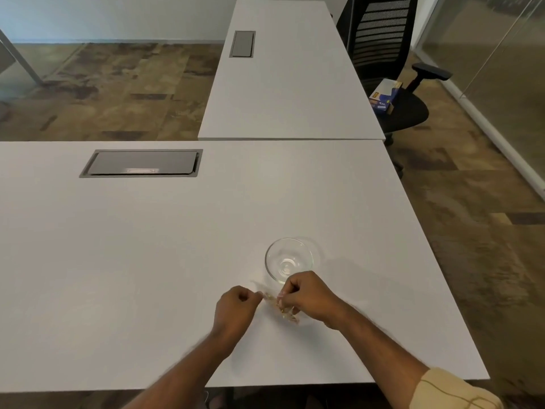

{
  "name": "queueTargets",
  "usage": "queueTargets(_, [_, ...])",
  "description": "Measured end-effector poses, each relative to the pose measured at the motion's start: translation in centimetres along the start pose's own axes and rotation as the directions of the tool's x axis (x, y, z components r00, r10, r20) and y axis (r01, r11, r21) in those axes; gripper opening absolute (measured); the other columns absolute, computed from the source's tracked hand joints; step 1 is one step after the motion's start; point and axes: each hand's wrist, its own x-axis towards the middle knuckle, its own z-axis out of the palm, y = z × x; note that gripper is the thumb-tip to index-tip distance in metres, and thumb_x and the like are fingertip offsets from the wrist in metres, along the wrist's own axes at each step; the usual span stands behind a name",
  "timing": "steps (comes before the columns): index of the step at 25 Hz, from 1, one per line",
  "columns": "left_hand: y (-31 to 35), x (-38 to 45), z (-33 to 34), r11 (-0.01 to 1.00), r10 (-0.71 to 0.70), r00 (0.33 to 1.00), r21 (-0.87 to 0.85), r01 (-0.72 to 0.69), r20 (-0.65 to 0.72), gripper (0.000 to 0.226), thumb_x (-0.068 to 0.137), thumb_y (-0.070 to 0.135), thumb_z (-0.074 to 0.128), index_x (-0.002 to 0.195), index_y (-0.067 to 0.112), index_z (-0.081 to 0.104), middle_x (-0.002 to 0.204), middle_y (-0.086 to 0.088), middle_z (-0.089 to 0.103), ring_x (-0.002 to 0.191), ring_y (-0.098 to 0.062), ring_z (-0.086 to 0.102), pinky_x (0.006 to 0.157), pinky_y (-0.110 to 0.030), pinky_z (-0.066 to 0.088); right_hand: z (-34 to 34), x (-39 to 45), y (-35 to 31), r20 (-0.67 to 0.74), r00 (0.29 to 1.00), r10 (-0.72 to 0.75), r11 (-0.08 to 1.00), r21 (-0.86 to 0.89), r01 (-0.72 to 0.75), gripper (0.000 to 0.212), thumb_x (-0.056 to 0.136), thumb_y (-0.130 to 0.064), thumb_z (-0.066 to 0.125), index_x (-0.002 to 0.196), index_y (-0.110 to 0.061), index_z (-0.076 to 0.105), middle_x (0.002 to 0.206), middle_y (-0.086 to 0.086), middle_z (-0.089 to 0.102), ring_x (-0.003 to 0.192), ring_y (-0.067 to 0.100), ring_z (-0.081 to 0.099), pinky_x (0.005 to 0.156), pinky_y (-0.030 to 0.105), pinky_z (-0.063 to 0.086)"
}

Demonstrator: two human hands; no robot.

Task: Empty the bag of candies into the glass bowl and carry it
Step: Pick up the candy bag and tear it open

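- Left hand (236,308) and right hand (306,296) are each pinching one end of a small clear plastic bag of candies (280,305), crinkled and blurred; candy count cannot be told.
- Bag is sitting low over the matte white counter (147,261), just in front of the bowl.
- One glass bowl (289,259), round, transparent, is standing empty, just beyond the right hand's grip.
- One black mesh chair (383,54) is carrying one blue-and-white box (383,95).

Clear candy bag (280,305), blurred, lies just before empty, upright glass bowl (289,259).
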Motion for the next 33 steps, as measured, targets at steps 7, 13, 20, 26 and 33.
queueTargets(7, [1.9, -1.0, 0.6, 0.962, -0.093, 0.985, -0.243, 0.126, 0.145, 0.030, 0.091, 0.028, 0.064, 0.078, 0.004, 0.077, 0.078, -0.011, 0.079, 0.062, -0.016, 0.073, 0.057, -0.022, 0.058, 2.7, 0.0, 1.1, -0.066, 0.976, -0.205, 0.952, -0.245, 0.184, 0.009, 0.078, -0.015, 0.068, 0.076, -0.008, 0.063, 0.073, 0.002, 0.065, 0.062, 0.008, 0.057, 0.067, 0.035, 0.055])
queueTargets(13, [1.2, -1.0, -0.9, 0.979, -0.066, 0.979, -0.180, 0.101, 0.191, 0.015, 0.083, 0.009, 0.067, 0.075, 0.002, 0.077, 0.070, -0.008, 0.075, 0.065, -0.014, 0.069, 0.062, -0.022, 0.058, 2.3, -0.1, 1.4, -0.014, 0.997, -0.082, 0.997, -0.015, 0.081, 0.029, 0.071, -0.039, 0.079, 0.084, -0.015, 0.071, 0.072, -0.009, 0.069, 0.066, 0.002, 0.061, 0.066, 0.022, 0.051])
queueTargets(20, [1.9, -1.2, -1.5, 0.909, -0.090, 0.919, -0.346, 0.234, 0.385, 0.012, 0.089, 0.008, 0.067, 0.082, 0.001, 0.074, 0.076, -0.011, 0.071, 0.068, -0.016, 0.065, 0.060, -0.023, 0.053, 1.6, 0.0, 0.3, 0.052, 0.997, -0.057, 0.986, 0.157, 0.048, 0.026, 0.075, -0.027, 0.082, 0.089, -0.007, 0.074, 0.076, 0.006, 0.076, 0.067, 0.014, 0.069, 0.062, 0.028, 0.058])
queueTargets(26, [2.3, -1.4, -1.7, 0.878, -0.016, 0.888, -0.418, 0.233, 0.461, 0.032, 0.097, 0.017, 0.062, 0.067, 0.010, 0.071, 0.071, -0.007, 0.067, 0.065, -0.014, 0.063, 0.060, -0.023, 0.052, 0.9, -0.1, -0.1, 0.083, 0.996, -0.026, 0.985, 0.173, 0.011, 0.018, 0.080, -0.014, 0.070, 0.082, 0.003, 0.070, 0.076, 0.017, 0.075, 0.064, 0.019, 0.069, 0.065, 0.036, 0.059])
queueTargets(33, [3.1, -2.0, -0.9, 0.983, 0.080, 0.935, -0.181, -0.017, 0.345, 0.031, 0.100, 0.025, 0.056, 0.075, 0.009, 0.068, 0.068, -0.003, 0.069, 0.064, -0.012, 0.064, 0.061, -0.021, 0.053, 0.6, -0.3, -1.0, 0.013, 1.000, 0.006, 0.993, 0.121, -0.008, 0.016, 0.083, -0.006, 0.060, 0.067, -0.005, 0.064, 0.063, 0.013, 0.067, 0.054, 0.021, 0.063, 0.055, 0.033, 0.057])
